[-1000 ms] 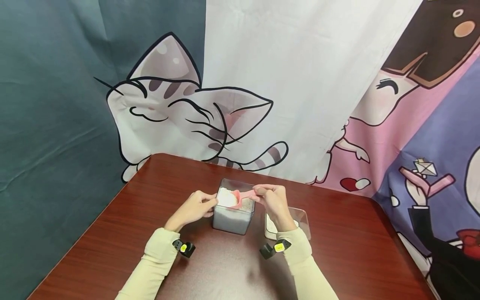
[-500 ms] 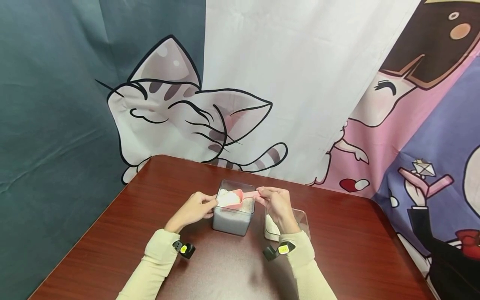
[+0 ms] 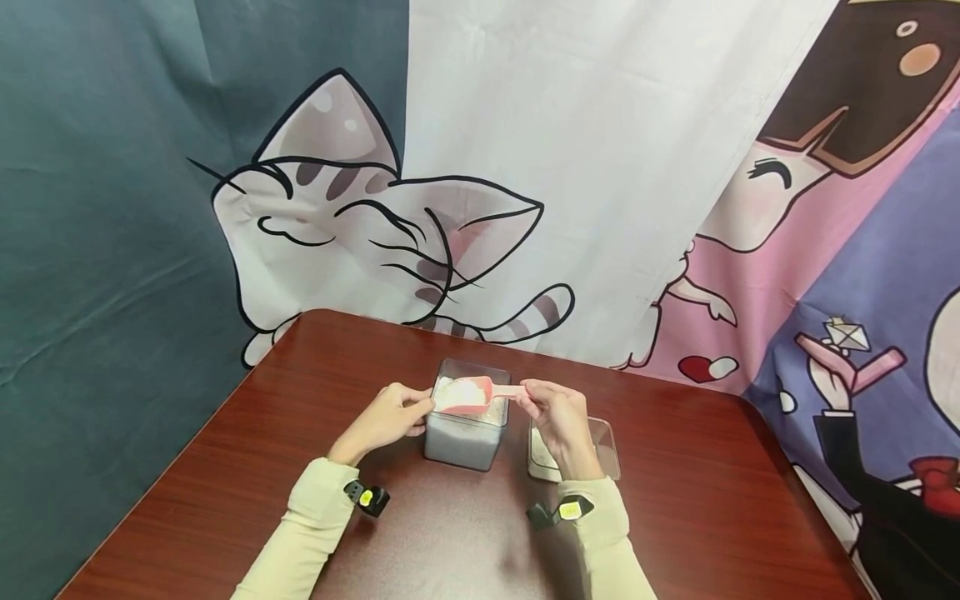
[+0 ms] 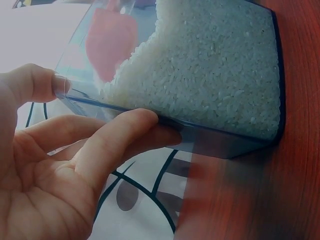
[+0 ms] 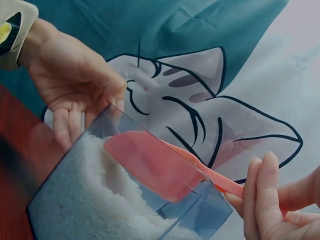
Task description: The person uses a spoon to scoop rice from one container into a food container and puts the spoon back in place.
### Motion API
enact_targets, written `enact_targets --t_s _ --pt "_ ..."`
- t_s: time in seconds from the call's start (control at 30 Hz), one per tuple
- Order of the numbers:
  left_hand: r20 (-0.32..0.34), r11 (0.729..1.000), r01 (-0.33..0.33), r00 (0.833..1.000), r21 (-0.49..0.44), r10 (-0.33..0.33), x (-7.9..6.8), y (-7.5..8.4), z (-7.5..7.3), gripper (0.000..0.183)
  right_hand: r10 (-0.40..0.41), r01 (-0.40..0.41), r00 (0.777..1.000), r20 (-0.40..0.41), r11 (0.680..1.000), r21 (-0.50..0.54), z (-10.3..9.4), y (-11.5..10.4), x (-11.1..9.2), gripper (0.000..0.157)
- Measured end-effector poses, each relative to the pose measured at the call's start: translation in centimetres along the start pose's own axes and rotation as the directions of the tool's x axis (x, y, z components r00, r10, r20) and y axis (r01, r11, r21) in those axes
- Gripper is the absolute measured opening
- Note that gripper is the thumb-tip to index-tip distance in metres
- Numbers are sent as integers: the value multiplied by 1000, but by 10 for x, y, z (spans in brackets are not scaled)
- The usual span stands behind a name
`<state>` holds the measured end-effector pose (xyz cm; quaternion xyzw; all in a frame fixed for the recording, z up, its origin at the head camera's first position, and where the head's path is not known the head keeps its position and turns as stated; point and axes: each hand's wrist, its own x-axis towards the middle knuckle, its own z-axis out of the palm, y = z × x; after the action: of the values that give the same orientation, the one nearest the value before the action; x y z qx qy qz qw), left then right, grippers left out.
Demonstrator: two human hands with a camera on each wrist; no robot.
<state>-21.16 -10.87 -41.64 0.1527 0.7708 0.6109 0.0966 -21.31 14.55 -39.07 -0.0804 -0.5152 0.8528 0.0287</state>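
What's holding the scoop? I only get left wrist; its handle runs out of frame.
Observer: The right hand. Its fingers pinch the end of the handle.

Operator: Anything in the scoop? I just see its underside.

Observer: Yes. Head view shows white rice lying in it.

Operator: Only one box out there?

Observer: No. Head view shows a second box to the right of that one, partly hidden by the right arm, with pale contents.
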Motion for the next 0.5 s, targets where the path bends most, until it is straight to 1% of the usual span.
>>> enact_targets --t_s 0.1,0.27,0.4,0.5 --pt "2 1000 -10 1000 3 10 2 -4 -1 34 0 0 1000 8 1000 15 0 1 -1 22" --pt "7 1000 -18 1000 5 18 2 -4 -1 35 -2 2 1000 2 999 33 -1 1 -4 21" --pt "11 1000 -8 1000 6 8 -1 0 -1 35 -5 6 1000 -11 1000 25 -3 3 -7 20" --pt "11 1000 -3 1000 9 3 -6 11 -1 33 -4 5 1000 -19 1000 26 -4 4 -8 19"
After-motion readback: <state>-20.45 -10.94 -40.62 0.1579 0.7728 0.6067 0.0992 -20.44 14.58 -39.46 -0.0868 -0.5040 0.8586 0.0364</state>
